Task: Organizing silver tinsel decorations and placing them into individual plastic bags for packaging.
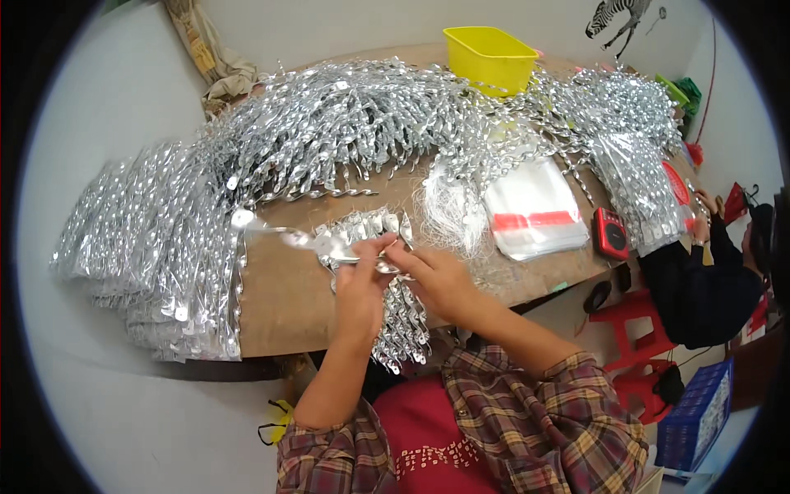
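A silver twisted strip (298, 239), pointed toward ten o'clock, is held by the left hand (360, 284); the right hand's (440, 284) hold cannot be told

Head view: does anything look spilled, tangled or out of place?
Mainly the white string: it lies in a loose tangle just left of the clear bags, which are stacked fairly evenly. Nothing looks plainly damaged.

Strip (295, 238) blurred at L. hand (360, 288) — R. hand (442, 285) fingertips partly hidden. Wall zebra (617, 18) cut off, top edge; co-worker (706, 288) partly lost in dark rim, far rt. — thread (453, 212) too fine to count.
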`<action>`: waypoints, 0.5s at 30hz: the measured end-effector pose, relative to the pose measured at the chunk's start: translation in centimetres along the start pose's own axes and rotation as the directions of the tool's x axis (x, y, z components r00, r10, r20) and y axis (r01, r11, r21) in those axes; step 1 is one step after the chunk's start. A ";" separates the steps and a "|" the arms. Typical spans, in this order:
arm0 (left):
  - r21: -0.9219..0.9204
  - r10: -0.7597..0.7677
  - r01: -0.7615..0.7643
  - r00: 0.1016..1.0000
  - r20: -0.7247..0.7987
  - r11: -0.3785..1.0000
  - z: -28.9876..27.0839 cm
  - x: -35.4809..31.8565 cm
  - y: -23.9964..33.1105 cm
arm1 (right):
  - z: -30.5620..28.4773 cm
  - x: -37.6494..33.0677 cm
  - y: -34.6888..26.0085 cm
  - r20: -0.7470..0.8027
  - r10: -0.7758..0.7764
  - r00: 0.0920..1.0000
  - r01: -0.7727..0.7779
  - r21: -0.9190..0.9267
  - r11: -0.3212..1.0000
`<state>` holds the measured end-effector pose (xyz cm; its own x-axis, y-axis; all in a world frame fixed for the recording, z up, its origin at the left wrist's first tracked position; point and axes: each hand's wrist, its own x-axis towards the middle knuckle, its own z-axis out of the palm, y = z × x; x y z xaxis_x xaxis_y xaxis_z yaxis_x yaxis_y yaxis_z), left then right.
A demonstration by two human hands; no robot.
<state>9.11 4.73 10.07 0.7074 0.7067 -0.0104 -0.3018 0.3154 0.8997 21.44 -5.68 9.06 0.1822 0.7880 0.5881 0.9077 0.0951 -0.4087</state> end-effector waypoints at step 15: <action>-0.343 -0.289 0.342 0.937 0.195 0.875 -0.4 -7.0 0.8 | -3.1 7.4 27.2 -0.230 0.602 0.765 -0.645 -0.263 0.718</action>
<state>3.65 0.26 10.72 0.8750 0.4474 -0.1849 -0.2419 0.7348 0.6336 48.63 0.88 4.43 0.7728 0.5197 0.3642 0.6336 -0.5994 -0.4891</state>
